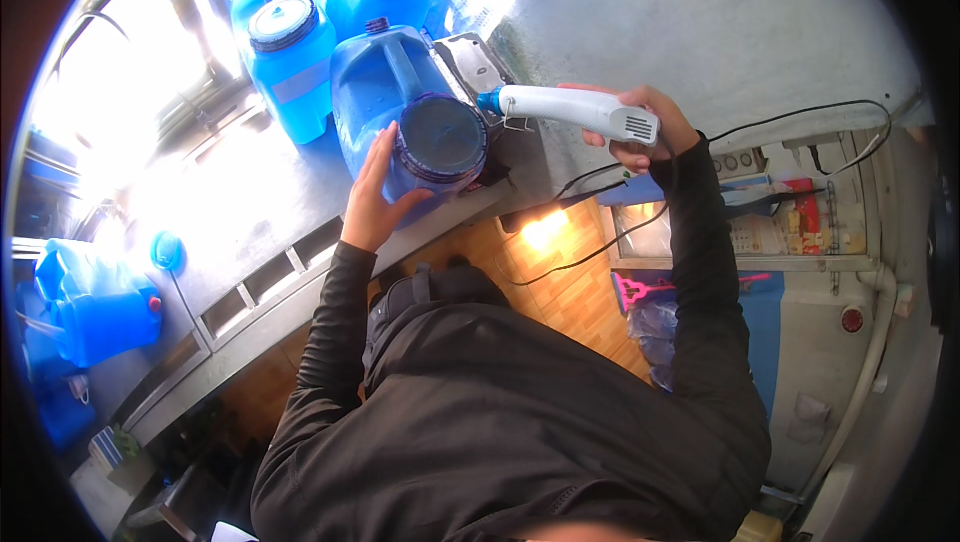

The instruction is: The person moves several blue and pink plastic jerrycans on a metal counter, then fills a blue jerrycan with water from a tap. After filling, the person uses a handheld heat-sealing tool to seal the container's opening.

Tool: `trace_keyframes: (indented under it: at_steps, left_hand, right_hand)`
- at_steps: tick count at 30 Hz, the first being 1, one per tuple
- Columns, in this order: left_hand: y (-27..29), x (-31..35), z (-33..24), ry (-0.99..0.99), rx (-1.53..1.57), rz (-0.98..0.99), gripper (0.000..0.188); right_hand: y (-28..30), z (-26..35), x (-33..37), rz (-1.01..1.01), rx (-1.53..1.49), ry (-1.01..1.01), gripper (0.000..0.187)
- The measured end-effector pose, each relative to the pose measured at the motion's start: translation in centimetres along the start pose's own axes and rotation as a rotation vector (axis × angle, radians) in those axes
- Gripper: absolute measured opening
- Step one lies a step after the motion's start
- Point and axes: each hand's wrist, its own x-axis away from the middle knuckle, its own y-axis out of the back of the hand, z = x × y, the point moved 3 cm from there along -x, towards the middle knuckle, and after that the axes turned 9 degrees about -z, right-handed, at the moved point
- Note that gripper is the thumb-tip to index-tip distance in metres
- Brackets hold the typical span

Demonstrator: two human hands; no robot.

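Observation:
A translucent blue water jug [362, 92] with a moulded handle stands on the metal counter, its dark round cap [442, 137] facing me. My left hand [375, 197] grips the jug beside the cap, thumb and fingers on either side of its near edge. In my right hand [655, 122] is a white heat gun [570, 107] with a vented rear end. Its blue nozzle [488, 102] points left, close to the cap's far right edge. Fingers wrap around its grip, which is partly hidden.
Blue jugs with white caps [283, 22] stand behind. Another blue container [95, 302] is at far left, near a loose blue lid [168, 250]. A black cord [610, 247] hangs over the counter edge. A grey surface [720, 22] extends right, with a shelf [790, 227] below it.

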Motion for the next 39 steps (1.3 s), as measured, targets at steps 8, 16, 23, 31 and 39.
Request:
trace_keyframes:
  at_steps: [8, 16, 23, 31, 39]
  left_hand:
    - [-0.1, 0.1, 0.0, 0.015, 0.035, 0.005, 0.097]
    - [-0.1, 0.1, 0.0, -0.021, 0.036, 0.000, 0.097]
    - [-0.1, 0.2, 0.0, -0.019, 0.028, -0.007, 0.097]
    - [-0.1, 0.1, 0.0, -0.001, 0.031, -0.004, 0.097]
    - [0.0, 0.1, -0.1, 0.000, 0.042, -0.006, 0.097]
  right_hand:
    - [0.0, 1.3, -2.0, 0.017, -0.004, -0.037, 0.079]
    - [0.3, 1.9, -2.2, -0.009, 0.051, -0.071, 0.079]
    - [1.0, 2.3, -1.3, 0.010, 0.115, -0.081, 0.071]
    - [0.3, 3.0, -3.1, 0.033, 0.118, -0.057, 0.076]
    - [-0.5, 4.5, -4.5, 0.077, 0.175, -0.084, 0.066]
